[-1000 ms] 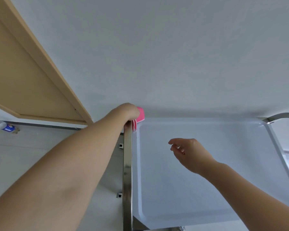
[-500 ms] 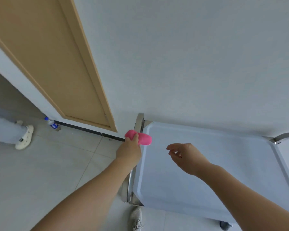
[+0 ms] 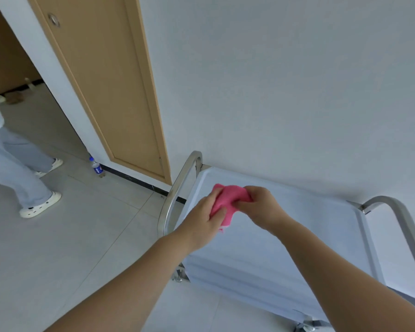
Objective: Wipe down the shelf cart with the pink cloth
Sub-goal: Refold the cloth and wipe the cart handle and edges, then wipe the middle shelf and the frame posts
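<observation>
The pink cloth [image 3: 228, 200] is bunched up in the air above the left part of the cart's pale blue top tray [image 3: 309, 226]. My left hand [image 3: 205, 218] grips its lower left part, thumb over the fabric. My right hand [image 3: 259, 203] pinches its upper right part. Both hands hold it just over the tray. The cart has a steel handle at the left end [image 3: 177, 188] and another at the right end [image 3: 398, 216]. A lower shelf edge shows below the tray; its surface is mostly hidden.
The cart stands against a white wall [image 3: 285, 92]. A wooden door [image 3: 106, 80] stands to the left. A plastic bottle [image 3: 96, 167] stands on the tiled floor by the wall. A person's legs in light trousers and white clogs [image 3: 40, 204] are at the far left.
My left hand has lifted the cloth off the left steel handle and brought it over the tray. My right hand has closed onto the cloth. The view has pulled back.
</observation>
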`<state>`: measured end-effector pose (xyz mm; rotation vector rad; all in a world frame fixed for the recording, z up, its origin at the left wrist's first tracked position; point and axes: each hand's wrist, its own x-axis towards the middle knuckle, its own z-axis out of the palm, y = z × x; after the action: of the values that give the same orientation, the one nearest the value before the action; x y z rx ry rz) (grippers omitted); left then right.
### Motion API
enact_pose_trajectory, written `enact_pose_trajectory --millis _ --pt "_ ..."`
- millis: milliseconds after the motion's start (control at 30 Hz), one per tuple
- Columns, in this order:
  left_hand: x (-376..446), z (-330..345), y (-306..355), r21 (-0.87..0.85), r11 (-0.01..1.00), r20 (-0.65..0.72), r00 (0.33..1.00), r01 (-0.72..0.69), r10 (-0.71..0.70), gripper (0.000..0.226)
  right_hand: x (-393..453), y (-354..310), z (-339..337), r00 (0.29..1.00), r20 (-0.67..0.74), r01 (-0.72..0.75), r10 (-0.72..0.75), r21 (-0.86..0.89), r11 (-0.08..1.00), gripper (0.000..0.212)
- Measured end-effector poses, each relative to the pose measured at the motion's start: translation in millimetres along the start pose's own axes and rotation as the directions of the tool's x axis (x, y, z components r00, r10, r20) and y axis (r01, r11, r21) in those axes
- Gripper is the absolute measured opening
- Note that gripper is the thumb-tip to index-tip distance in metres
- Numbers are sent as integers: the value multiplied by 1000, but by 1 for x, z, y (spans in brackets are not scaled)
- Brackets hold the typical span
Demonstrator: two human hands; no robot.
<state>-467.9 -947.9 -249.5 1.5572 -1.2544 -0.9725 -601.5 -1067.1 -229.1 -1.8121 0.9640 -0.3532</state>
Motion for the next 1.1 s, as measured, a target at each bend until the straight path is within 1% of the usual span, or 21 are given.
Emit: enact_pose_trajectory --millis 67,133,200,267,333,400,433,500,600,667,700,867,933,1033,1100 --pt "-12 4 -2 -17 1000 58 998 16 -15 54 -14 -4 -6 1000 -3 10 -10 38 999 12" --pt "-22 4 -7 -38 997 97 993 72 -68 57 -30 -10 -10 1000 4 11 -12 52 999 14" --pt "-32 4 -13 -61 992 114 988 111 -103 58 -45 -16 -13 1000 16 18 -18 8 1000 15" --pt "-41 4 -18 -104 989 132 987 104 -90 58 -59 -21 -11 999 48 16 -13 -71 997 12" --pt "-51 1 -25 -65 995 150 987 72 -62 69 -76 -26 -5 992 123 3 16 -147 989 8" --pt "-64 2 -31 32 999 202 978 42 -47 83 -92 -29 6 974 220 -3 49 -206 979 10" --pt "-70 4 -35 66 997 229 973 27 -41 85 -100 -29 14 965 255 -7 67 -228 974 11" --pt "-84 11 -48 61 998 275 961 -2 -15 79 -114 -26 29 953 289 -18 96 -260 965 13" --pt "-109 21 -79 40 997 300 951 61 -70 52 -131 -10 51 948 284 -62 143 -275 959 13" --pt "-124 28 -104 58 991 266 955 117 -128 34 -140 8 62 947 260 -108 187 -292 950 14" --pt "-131 32 -118 63 987 238 958 149 -160 31 -144 19 67 947 242 -131 211 -309 942 14" --pt "-150 57 -184 55 957 119 950 285 -290 25 -156 107 88 929 157 -264 336 -358 896 16" --pt "-151 74 -210 49 948 67 946 314 -317 23 -161 151 98 930 103 -303 352 -326 896 15" --pt "-145 112 -249 36 937 6 937 348 -348 18 -168 227 107 923 19 -367 385 -262 892 24" --pt "-135 140 -273 19 937 -31 937 349 -348 15 -169 275 105 921 4 -376 390 -255 891 24"
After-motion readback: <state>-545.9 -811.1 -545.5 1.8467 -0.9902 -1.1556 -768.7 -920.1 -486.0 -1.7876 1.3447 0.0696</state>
